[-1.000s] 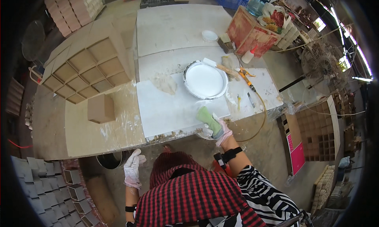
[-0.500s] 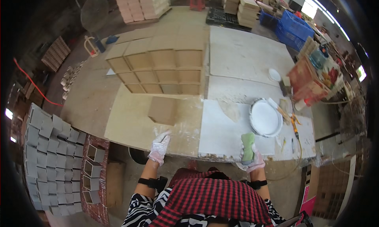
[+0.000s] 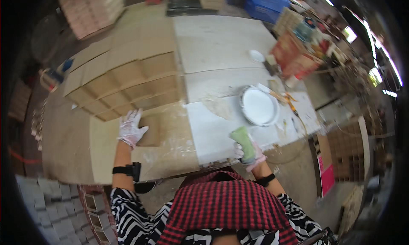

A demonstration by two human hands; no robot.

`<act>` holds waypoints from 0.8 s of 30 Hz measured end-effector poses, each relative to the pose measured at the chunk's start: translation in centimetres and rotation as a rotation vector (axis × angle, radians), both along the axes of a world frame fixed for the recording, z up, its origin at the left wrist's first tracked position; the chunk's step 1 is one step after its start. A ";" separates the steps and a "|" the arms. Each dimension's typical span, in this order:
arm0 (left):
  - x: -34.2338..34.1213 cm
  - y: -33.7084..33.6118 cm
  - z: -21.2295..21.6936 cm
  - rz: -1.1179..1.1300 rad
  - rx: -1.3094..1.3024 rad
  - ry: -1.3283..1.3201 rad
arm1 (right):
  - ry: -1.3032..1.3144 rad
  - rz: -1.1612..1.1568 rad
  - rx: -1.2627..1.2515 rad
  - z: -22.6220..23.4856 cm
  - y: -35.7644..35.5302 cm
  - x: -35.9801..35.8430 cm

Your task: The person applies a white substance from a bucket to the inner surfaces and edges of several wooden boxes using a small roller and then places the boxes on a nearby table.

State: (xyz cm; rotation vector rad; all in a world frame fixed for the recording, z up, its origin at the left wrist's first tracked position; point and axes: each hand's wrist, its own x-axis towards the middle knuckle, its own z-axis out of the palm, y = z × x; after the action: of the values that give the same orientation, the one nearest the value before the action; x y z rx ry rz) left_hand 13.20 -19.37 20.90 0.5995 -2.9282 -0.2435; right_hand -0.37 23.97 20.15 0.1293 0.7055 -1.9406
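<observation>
My left hand (image 3: 131, 128), in a whitish glove, reaches out over the table with its fingers spread. Its thumb lies against a small brown box (image 3: 151, 133), whose left side the hand partly covers. Close behind stands a block of stacked brown boxes (image 3: 128, 85) with open fronts. In my right hand (image 3: 255, 159), gloved too, is a green sponge (image 3: 242, 142), dark along its lower end. That hand is at the table's front edge, below a round tub (image 3: 260, 106) of white paste or paint. A brush (image 3: 272, 93) rests across the tub's rim.
An orange-handled tool (image 3: 291, 103) with a hose lies right of the tub. A white lid (image 3: 256, 55) sits farther back, beside a reddish crate (image 3: 292, 53) piled with things. Blue crates (image 3: 266, 5) stand beyond the table. Grey boxes (image 3: 51, 206) are stacked at lower left.
My left hand has moved forward from the table's front edge to the small box, its fingers now spread. The whole view has swung right; my right hand still grips the sponge.
</observation>
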 end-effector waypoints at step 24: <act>-8.6 23.5 -3.6 0.566 1.997 0.683 | 1.710 0.072 1.557 3.9 7.0 -14.1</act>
State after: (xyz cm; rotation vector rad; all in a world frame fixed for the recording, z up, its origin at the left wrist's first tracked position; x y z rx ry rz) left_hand 4.62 4.15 17.30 1.0036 -0.9054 -2.4753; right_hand -14.46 30.95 24.07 -0.6843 3.0281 -0.5209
